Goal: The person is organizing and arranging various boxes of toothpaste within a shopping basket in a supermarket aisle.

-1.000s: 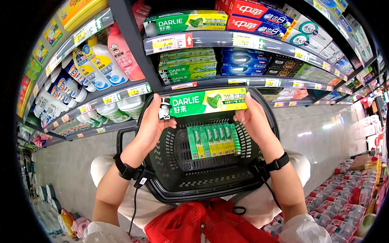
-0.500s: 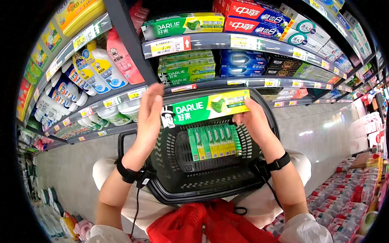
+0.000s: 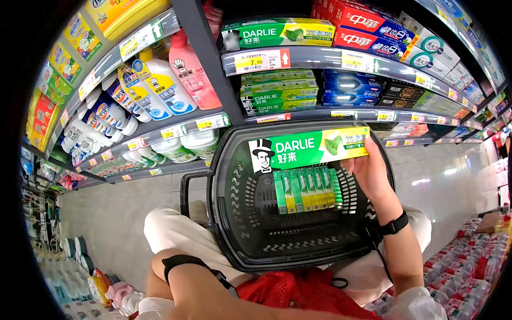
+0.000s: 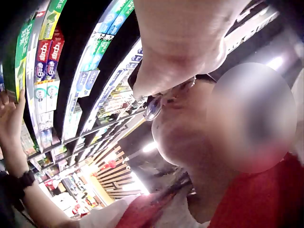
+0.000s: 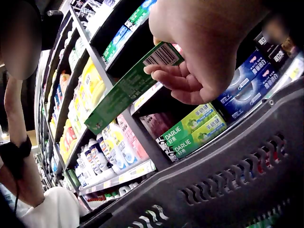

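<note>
My right hand pinches the right end of a long green and yellow DARLIE toothpaste box, held level above a black basket. In the right wrist view, the box's dark green side and its barcode show, with fingers curled at its end. My left hand is raised to the face, beside the glasses; its fingertips are hidden. In the basket lies a row of upright, narrow green and yellow packs.
Ahead, a shelf bears another DARLIE box, with stacked DARLIE boxes below. Red toothpaste boxes stand to the right, cleaner bottles to the left. Shrink-wrapped bottles lie at the lower right.
My left hand has let go of the box's left end and risen toward the face. The right hand keeps the box over the basket. The head view has shifted left.
</note>
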Tool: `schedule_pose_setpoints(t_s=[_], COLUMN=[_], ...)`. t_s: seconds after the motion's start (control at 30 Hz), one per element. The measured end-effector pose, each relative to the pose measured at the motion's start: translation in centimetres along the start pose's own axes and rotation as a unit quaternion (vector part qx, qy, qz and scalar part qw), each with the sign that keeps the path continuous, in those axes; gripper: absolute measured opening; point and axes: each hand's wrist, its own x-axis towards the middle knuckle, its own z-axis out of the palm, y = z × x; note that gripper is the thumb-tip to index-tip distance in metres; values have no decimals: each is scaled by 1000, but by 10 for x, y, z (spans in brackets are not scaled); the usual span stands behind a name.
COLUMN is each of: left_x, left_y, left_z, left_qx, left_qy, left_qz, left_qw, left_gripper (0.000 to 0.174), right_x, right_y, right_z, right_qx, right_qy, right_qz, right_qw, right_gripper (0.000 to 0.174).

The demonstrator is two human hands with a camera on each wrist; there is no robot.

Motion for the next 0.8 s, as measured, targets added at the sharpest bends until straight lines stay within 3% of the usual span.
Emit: schedule_pose_setpoints(t_s=[0.2,0.4,0.47,0.53,0.57,0.6,0.67,0.7,0.73,0.8], left_x=[9,15,20,25,23,9,3,-3,-7,-21], left_y=[-3,0,-2,-6,-10,-16,-38,-47,-56,-61], left_z=[7,-9,-26,-48,-62,-90,-117,-132,-142,-155], left_qx=[-18,-41,-47,-7,60,200,418,478,507,305], left_qy=[22,39,71,172,227,220,368,390,409,468], left_qz=[33,-2,-39,-74,-70,-55,-42,-56,-107,-239], left_qw=[999,998,996,982,969,953,829,785,751,794], left_gripper=[44,42,42,41,41,39,36,36,38,48], right_x=[3,5,7,8,7,6,5,5,7,7], right_y=[6,4,4,2,0,-2,-7,-9,-8,-9], right_z=[-3,-1,-4,-4,-5,-6,-2,-3,-4,-8], right_qx=[-7,-2,4,2,10,7,-11,-5,6,-9], right_qy=[47,46,42,28,35,36,49,35,30,-20], right_qz=[19,8,7,-16,-9,-12,-23,-32,-42,-48], right_qw=[999,999,999,999,999,999,998,999,999,999], right_gripper=[40,40,39,40,40,40,39,38,36,37])
